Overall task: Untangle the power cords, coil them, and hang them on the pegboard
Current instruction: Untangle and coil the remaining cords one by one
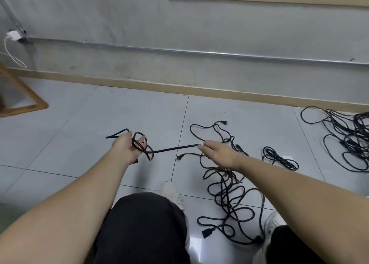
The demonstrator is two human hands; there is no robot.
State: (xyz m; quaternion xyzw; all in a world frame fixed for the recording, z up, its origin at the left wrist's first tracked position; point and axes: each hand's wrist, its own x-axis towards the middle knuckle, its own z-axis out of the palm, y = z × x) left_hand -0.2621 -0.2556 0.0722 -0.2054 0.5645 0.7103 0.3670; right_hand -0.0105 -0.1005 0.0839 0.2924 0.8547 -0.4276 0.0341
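Cord (175,148) between hands; bare tiles (69,143) leftward

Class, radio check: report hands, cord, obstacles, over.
Left hand grips small coil. Right hand pinches the cord, taut between both hands. Loose tangle on floor under right arm, still to sort.

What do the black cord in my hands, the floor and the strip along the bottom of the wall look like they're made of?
Cord: likely rubber or soft plastic sheathing, matte black; it bends into loose loops by the left hand and runs taut to the right hand.
Floor: looks like glazed ceramic tile, pale grey, with grout lines and glare.
Strip: light wood or a wood-look material, smooth tan; cannot tell which.
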